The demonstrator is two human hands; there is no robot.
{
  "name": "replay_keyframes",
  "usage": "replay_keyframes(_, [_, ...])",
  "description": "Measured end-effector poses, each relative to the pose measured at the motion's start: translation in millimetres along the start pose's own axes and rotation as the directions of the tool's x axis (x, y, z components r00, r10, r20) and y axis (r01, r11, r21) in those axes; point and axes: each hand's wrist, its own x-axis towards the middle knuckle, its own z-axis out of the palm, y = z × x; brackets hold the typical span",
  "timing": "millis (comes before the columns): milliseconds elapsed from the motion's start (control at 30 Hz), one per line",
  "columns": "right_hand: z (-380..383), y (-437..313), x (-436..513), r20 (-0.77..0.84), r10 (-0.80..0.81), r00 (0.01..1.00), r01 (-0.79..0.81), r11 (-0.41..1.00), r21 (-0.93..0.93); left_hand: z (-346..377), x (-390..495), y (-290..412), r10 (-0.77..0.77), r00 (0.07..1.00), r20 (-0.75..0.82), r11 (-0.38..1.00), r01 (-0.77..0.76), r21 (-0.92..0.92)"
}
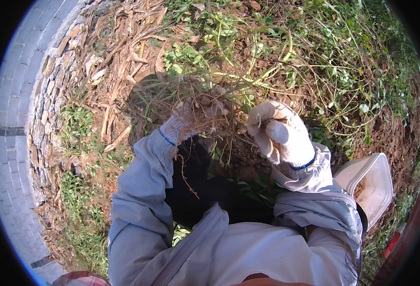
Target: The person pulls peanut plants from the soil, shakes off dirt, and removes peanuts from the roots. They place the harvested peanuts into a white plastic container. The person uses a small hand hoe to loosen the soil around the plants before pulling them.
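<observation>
My left hand [178, 124] wears a white knit glove with a blue cuff edge. It grips an uprooted clump of peanut plants [195, 91], whose tangled roots [210, 114] hang over and hide most of its fingers. A few small pale pods show among the roots. Just right of the clump is my right hand [280, 132], in a matching glove, with its fingers curled in towards the palm. Whether anything sits inside those curled fingers cannot be made out.
A white plastic container [374, 191] lies tilted beside my right forearm, with some brownish matter inside. Green vines [338, 71] cover the soil ahead and right. Dry corn stalks [124, 57] lie to the left, before a stone edging [47, 103] and a grey paved path [11, 103].
</observation>
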Motion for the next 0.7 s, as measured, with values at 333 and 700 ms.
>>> replay_keyframes(333, [-3,8,32,0.155,-0.446,0.881,0.147,-0.052,-0.988,-36,23,-41,0.045,0.986,0.159,0.968,-0.004,-0.251])
replay_keyframes(700, [-7,-21,3,0.019,-0.323,0.946,0.025,0.012,-1.000,-36,31,-17,0.135,0.963,0.235,0.963,-0.183,0.198])
